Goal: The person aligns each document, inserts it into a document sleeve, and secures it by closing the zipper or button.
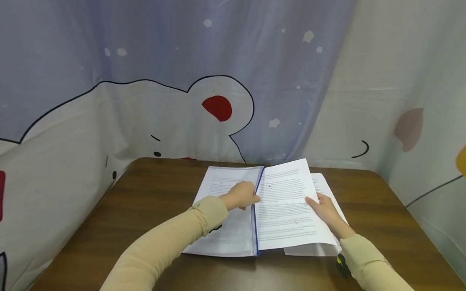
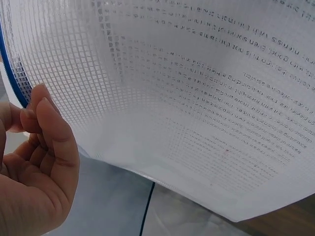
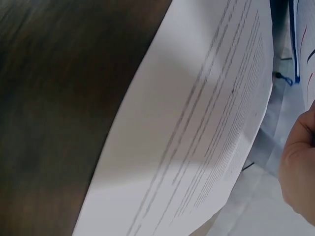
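Observation:
A clear mesh zip pouch [image 1: 218,238] with a blue edge lies on the table, printed paper showing through it. My left hand [image 1: 242,195] pinches the pouch's blue edge, fingers curled; the left wrist view shows the grid of the mesh [image 2: 98,69] beside that hand [image 2: 44,162]. To the right, printed sheets [image 1: 284,202] meet the blue edge; whether their left side is inside the pouch I cannot tell. My right hand [image 1: 327,212] grips their right edge, thumb on top, fingers hidden beneath. Another printed sheet [image 1: 309,250] lies under them.
The brown wooden table [image 1: 145,194] extends around the papers. A patterned curtain [image 1: 164,113] hangs behind and at both sides. Close to the right cuff is a small black thing [image 1: 342,266] with a yellow mark. A blue zip pull [image 3: 283,77] shows in the right wrist view.

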The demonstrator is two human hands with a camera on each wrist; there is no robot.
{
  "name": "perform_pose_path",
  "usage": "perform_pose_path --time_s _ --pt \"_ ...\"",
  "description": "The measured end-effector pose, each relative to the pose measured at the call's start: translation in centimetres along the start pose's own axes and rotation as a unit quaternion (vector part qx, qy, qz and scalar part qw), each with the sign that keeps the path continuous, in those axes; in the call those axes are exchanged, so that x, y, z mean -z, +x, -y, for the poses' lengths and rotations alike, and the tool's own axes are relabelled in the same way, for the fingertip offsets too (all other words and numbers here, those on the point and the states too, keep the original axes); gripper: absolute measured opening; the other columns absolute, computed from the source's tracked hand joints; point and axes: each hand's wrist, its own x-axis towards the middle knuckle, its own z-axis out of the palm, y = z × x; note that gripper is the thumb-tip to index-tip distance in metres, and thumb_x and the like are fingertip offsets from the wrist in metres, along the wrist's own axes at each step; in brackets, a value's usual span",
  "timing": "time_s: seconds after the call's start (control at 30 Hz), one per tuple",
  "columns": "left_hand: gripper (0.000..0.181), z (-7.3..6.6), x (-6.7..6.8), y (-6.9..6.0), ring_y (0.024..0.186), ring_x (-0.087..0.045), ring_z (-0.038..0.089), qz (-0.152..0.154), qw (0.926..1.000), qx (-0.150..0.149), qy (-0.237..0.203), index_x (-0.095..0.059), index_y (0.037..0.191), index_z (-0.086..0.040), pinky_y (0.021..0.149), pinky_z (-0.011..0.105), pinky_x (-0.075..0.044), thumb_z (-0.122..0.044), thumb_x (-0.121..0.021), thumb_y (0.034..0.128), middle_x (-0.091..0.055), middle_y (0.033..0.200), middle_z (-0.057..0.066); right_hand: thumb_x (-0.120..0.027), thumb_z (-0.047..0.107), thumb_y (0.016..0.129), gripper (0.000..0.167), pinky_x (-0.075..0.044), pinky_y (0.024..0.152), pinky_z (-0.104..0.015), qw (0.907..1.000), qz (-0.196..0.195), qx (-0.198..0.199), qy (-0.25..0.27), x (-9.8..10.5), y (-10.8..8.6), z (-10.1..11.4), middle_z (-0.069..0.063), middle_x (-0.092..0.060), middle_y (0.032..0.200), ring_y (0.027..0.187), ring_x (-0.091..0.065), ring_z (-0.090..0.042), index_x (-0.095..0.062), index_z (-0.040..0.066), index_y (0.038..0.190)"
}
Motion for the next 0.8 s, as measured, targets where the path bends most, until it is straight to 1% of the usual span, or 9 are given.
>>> perform_pose_path --time_s 0.17,0.27,0.33,0.5,0.67,0.8 --pt "0.049 -0.6 -0.1 -0.1 0.032 -0.043 0.007 0.003 1.0 -0.002 -0.007 -0.034 0.046 -0.016 0.036 0.017 -0.033 -0.018 -0.058 0.0891 -0.031 0.036 -0.007 -0.046 0.021 0.099 0.049 -0.056 0.057 -0.024 0.9999 0.008 0.002 0.01 -1.1 0.1 0.4 -0.012 -0.071 0.087 0.061 -0.067 -0.01 -0.038 -0.013 0.133" --pt "0.05 -0.7 -0.1 -0.1 0.031 -0.043 0.007 0.001 1.0 -0.005 -0.005 -0.034 0.045 -0.016 0.036 0.017 -0.032 -0.018 -0.058 0.0891 -0.03 0.035 -0.007 -0.045 0.021 0.099 0.047 -0.055 0.057 -0.023 0.9999 0.004 -0.001 0.013 -1.6 0.1 0.8 -0.011 -0.07 0.087 0.062 -0.066 -0.009 -0.038 -0.012 0.132" --pt "0.051 -0.8 -0.1 0.0 0.031 -0.043 0.007 0.001 1.0 -0.006 -0.003 -0.033 0.045 -0.016 0.036 0.017 -0.032 -0.018 -0.058 0.0893 -0.03 0.034 -0.007 -0.044 0.021 0.099 0.047 -0.055 0.057 -0.023 0.9998 0.002 -0.011 0.018 -1.9 0.1 1.0 -0.011 -0.07 0.088 0.062 -0.066 -0.009 -0.038 -0.012 0.133" --pt "0.049 -0.9 -0.2 0.2 0.032 -0.044 0.008 -0.004 1.0 -0.004 -0.002 -0.035 0.047 -0.015 0.036 0.017 -0.032 -0.019 -0.058 0.0894 -0.032 0.035 -0.006 -0.044 0.022 0.099 0.048 -0.055 0.059 -0.024 0.9996 -0.004 -0.017 0.023 -2.8 0.1 1.4 -0.019 -0.068 0.098 0.065 -0.066 -0.008 -0.038 -0.01 0.134" --pt "0.045 -1.2 -0.3 0.3 0.031 -0.043 0.006 -0.007 0.9999 -0.009 0.004 -0.037 0.049 -0.014 0.036 0.016 -0.033 -0.02 -0.058 0.0888 -0.036 0.038 -0.006 -0.044 0.021 0.099 0.046 -0.056 0.06 -0.025 0.9993 -0.002 -0.01 0.035 -3.9 0.1 2.0 -0.022 -0.066 0.101 0.065 -0.066 -0.009 -0.039 -0.01 0.133" --pt "0.044 -1.5 -0.3 0.3 0.032 -0.042 0.006 -0.008 0.9999 -0.005 0.011 -0.038 0.05 -0.014 0.037 0.016 -0.033 -0.022 -0.059 0.0891 -0.039 0.04 -0.005 -0.045 0.018 0.099 0.044 -0.057 0.06 -0.025 0.9988 0.0 0.001 0.048 -4.9 0.1 2.5 -0.024 -0.066 0.102 0.066 -0.067 -0.01 -0.041 -0.011 0.132"
